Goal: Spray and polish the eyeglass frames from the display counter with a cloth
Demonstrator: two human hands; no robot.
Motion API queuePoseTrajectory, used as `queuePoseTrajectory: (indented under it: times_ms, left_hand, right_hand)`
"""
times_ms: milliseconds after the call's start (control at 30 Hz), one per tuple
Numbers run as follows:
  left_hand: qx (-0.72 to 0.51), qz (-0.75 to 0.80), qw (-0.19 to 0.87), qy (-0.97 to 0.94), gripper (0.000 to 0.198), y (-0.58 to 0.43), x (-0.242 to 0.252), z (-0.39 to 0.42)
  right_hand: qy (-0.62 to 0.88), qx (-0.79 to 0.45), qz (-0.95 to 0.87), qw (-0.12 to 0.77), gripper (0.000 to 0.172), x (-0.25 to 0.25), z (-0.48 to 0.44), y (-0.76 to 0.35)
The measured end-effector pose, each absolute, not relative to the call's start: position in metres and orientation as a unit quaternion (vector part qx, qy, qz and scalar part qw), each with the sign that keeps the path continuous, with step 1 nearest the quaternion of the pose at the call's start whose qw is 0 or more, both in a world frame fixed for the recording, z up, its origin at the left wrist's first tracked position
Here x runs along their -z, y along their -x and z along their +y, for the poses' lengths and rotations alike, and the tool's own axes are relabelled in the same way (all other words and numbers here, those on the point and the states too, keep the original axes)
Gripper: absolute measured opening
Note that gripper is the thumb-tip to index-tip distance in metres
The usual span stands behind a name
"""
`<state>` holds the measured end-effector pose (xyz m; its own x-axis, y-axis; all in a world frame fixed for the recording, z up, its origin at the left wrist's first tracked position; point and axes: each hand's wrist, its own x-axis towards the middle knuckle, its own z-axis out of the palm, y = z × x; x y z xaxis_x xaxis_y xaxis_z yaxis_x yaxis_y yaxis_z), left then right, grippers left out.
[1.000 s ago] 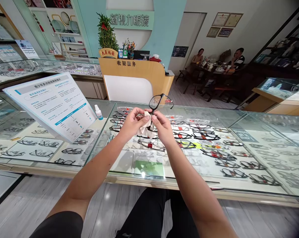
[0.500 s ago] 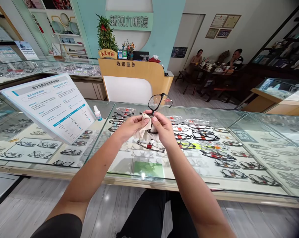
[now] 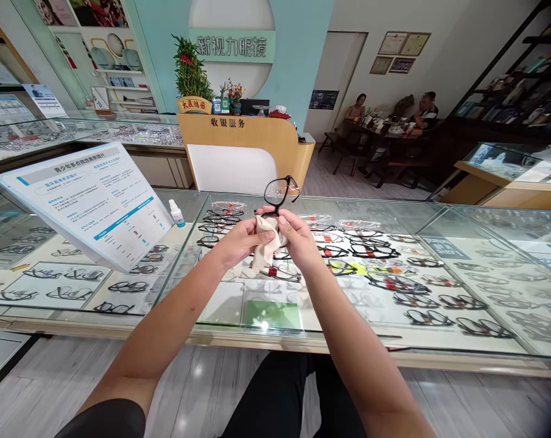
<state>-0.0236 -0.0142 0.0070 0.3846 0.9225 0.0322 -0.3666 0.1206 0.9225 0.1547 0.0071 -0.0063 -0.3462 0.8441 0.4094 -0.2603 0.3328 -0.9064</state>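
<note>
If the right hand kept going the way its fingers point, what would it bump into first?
Probably the cloth and the left hand: the right hand points left and slightly up at them, holding the glasses. Depth looks about equal.

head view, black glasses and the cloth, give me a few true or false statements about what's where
1. Both hands hold the black plastic-framed glasses above the glass display counter. True.
2. The beige cleaning cloth lies flat on the counter, untouched. False: it is pinched in the left hand and the right hand, hanging down under the frame.
3. A small white dropper bottle with a blue cap stands on the counter, left of the hands. True.
4. The white and blue printed info sheet stands right of the hands. False: it leans at the left.
5. The glasses point down into the case. False: one lens sticks up above the fingers.
</note>
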Motion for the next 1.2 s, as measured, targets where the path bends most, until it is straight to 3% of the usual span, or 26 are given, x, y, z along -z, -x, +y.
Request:
queuePoseTrajectory:
  times_ms: [367, 500, 700, 800, 1000, 1200]
  left_hand:
    - [-0.55, 0.313, 0.623, -0.459, 0.071, 0.01, 0.004, -0.015]
    - [-0.591, 0.329, 0.595, -0.433, 0.071, 0.005, 0.006, -0.017]
    - [-0.627, 0.355, 0.54, -0.436, 0.069, 0.005, 0.01, -0.014]
    - [-0.604, 0.321, 0.578, -0.444, 0.067, 0.006, 0.006, -0.015]
    - [-0.53, 0.279, 0.677, -0.427, 0.06, 0.011, -0.005, -0.019]
    - [-0.502, 0.305, 0.68, -0.439, 0.066, 0.012, -0.008, -0.023]
  right_hand:
    - [0.261, -0.555, -0.57, 0.546, 0.05, 0.021, 0.012, -0.151]
    - [0.245, -0.531, -0.596, 0.55, 0.043, 0.021, 0.011, -0.146]
    - [0.242, -0.5, -0.628, 0.546, 0.047, 0.02, 0.006, -0.143]
    - [0.257, -0.515, -0.593, 0.563, 0.048, 0.019, 0.006, -0.144]
    - [0.223, -0.562, -0.539, 0.587, 0.032, 0.014, 0.005, -0.146]
    - [0.233, -0.568, -0.53, 0.585, 0.04, 0.01, 0.001, -0.146]
